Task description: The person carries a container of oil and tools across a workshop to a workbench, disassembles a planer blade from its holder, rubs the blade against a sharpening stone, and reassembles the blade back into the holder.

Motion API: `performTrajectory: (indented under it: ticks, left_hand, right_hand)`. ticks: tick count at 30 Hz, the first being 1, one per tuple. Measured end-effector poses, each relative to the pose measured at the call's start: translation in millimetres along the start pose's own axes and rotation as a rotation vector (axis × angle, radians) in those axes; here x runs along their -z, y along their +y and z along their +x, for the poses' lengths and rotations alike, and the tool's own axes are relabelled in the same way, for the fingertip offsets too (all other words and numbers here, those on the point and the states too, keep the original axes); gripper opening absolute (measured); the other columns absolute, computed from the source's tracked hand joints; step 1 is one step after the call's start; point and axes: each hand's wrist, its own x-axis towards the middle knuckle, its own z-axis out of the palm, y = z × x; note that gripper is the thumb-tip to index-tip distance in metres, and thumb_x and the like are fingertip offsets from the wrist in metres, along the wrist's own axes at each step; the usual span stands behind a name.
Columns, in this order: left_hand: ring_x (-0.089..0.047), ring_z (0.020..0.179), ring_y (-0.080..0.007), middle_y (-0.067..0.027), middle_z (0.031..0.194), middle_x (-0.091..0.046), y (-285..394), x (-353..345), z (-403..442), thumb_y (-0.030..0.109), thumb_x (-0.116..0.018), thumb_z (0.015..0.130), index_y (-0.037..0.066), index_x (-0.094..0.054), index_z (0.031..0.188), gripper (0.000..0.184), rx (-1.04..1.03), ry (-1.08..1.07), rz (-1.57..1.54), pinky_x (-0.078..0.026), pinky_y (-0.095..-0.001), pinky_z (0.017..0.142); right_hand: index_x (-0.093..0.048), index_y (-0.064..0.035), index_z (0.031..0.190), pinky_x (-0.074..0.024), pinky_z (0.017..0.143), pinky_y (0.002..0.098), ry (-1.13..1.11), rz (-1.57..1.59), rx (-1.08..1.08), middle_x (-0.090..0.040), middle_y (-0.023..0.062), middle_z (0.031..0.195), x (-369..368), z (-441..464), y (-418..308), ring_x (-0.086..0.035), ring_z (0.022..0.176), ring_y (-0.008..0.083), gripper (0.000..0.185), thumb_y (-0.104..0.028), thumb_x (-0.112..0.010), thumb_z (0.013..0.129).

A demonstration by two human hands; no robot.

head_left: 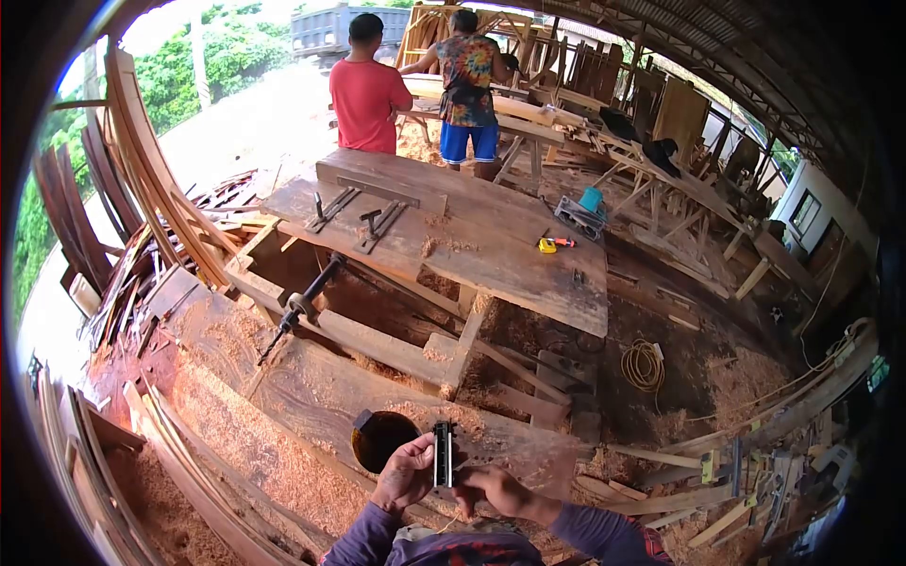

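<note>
My left hand (406, 474) has its fingers closed around the left side of a narrow black-and-silver tool (444, 455), held upright close to my body. What kind of tool it is cannot be made out. My right hand (494, 491) is curled at the tool's lower right edge, its fingertips partly hidden and pressed together near the metal. A dark round container (385, 440) stands just beyond my left hand on the shaving-covered workbench (316, 391).
A machine shaft with a drill-like bit (300, 307) crosses the wooden frame. Farther off, a plank tabletop (453, 226) carries clamps, a yellow tape measure (547, 245) and a teal power tool (587, 209). Coiled yellow cord (643, 366) lies right. Two people (415, 85) stand behind.
</note>
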Motion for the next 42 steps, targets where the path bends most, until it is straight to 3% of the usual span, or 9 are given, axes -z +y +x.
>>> performTrajectory:
  ticks: [4,7,15,18,24,26,32,38,42]
  left_hand:
    - [-0.069,0.108,-0.0306,-0.0127,0.112,-0.069,0,-2,-5,0.015,-0.068,0.093,-0.002,-0.058,0.126,0.038,0.006,-0.017,-0.034,-0.054,-0.0449,0.1]
    - [-0.069,0.098,-0.0197,-0.009,0.113,-0.07,-1,3,-8,0.011,-0.066,0.095,-0.003,-0.058,0.127,0.036,-0.03,0.023,-0.13,-0.056,-0.0332,0.09]
    - [-0.066,0.09,-0.0157,-0.0049,0.101,-0.067,-7,-4,-7,0.01,-0.065,0.095,-0.001,-0.059,0.124,0.031,-0.028,-0.025,-0.105,-0.055,-0.0291,0.085]
    - [-0.066,0.09,-0.0148,-0.0045,0.102,-0.068,-10,1,-6,0.008,-0.065,0.094,-0.001,-0.06,0.123,0.03,-0.004,0.032,-0.068,-0.055,-0.0288,0.084]
    - [-0.067,0.091,-0.0151,-0.0044,0.102,-0.069,-17,7,2,0.007,-0.064,0.094,0.0,-0.06,0.123,0.03,0.004,0.043,-0.057,-0.056,-0.0308,0.086]
    - [-0.067,0.092,-0.016,-0.005,0.102,-0.068,-13,-12,3,0.009,-0.065,0.094,0.0,-0.06,0.122,0.029,0.014,0.092,-0.039,-0.056,-0.0319,0.087]
    - [-0.066,0.091,-0.0179,-0.0066,0.1,-0.067,-21,-4,15,0.014,-0.068,0.094,-0.003,-0.059,0.123,0.035,0.04,-0.077,-0.082,-0.054,-0.0306,0.087]
    - [-0.068,0.088,-0.0172,-0.0052,0.105,-0.069,-16,-15,4,0.014,-0.066,0.095,-0.001,-0.059,0.127,0.035,0.016,0.044,-0.011,-0.058,-0.031,0.075]
    - [-0.066,0.098,-0.0179,-0.0045,0.104,-0.068,-9,-30,0,0.018,-0.057,0.101,0.001,-0.058,0.128,0.032,0.015,0.055,-0.007,-0.054,-0.0358,0.09]
  right_hand:
    - [-0.061,0.0005,0.103,-0.0567,0.067,0.0346,-0.181,0.611,-0.314,-0.063,0.0077,0.082,5,5,14,-0.064,0.065,0.0193,0.025,-0.024,-0.054,0.104]
    - [-0.056,0.0,0.124,-0.0563,0.062,0.0384,0.263,-0.907,0.543,-0.063,0.0146,0.084,-9,-8,-15,-0.066,0.069,0.028,0.033,-0.015,-0.064,0.096]
    - [-0.055,0.0007,0.092,-0.052,0.057,0.0387,0.174,-1.264,0.91,-0.056,0.0108,0.078,-3,10,-1,-0.062,0.063,0.0265,0.025,-0.022,-0.065,0.097]
    - [-0.058,-0.001,0.092,-0.0504,0.059,0.0319,-0.063,0.364,-0.218,-0.058,0.0046,0.07,-8,6,-2,-0.063,0.064,0.0196,0.032,-0.029,-0.047,0.104]
    - [-0.058,-0.0025,0.104,-0.0531,0.06,0.0369,-0.095,0.364,-0.271,-0.063,0.0091,0.079,8,-5,9,-0.064,0.065,0.0211,0.029,-0.03,-0.05,0.104]
    - [-0.057,-0.0012,0.107,-0.0543,0.059,0.0399,0.341,-0.732,0.517,-0.062,0.0113,0.084,0,-15,4,-0.065,0.067,0.0224,0.027,-0.027,-0.057,0.102]
    - [-0.055,-0.0004,0.099,-0.0491,0.054,0.0421,0.309,-0.999,0.834,-0.055,0.015,0.073,11,-5,14,-0.061,0.059,0.0283,0.02,-0.019,-0.063,0.098]
    - [-0.059,-0.0036,0.096,-0.0503,0.054,0.0303,-0.2,0.769,-0.382,-0.051,-0.001,0.064,14,-2,1,-0.06,0.055,0.0167,0.036,-0.033,-0.04,0.104]
    - [-0.06,-0.0015,0.093,-0.0532,0.061,0.0334,0.032,0.161,-0.171,-0.063,0.0077,0.071,5,-6,-3,-0.063,0.059,0.0207,0.034,-0.024,-0.038,0.104]
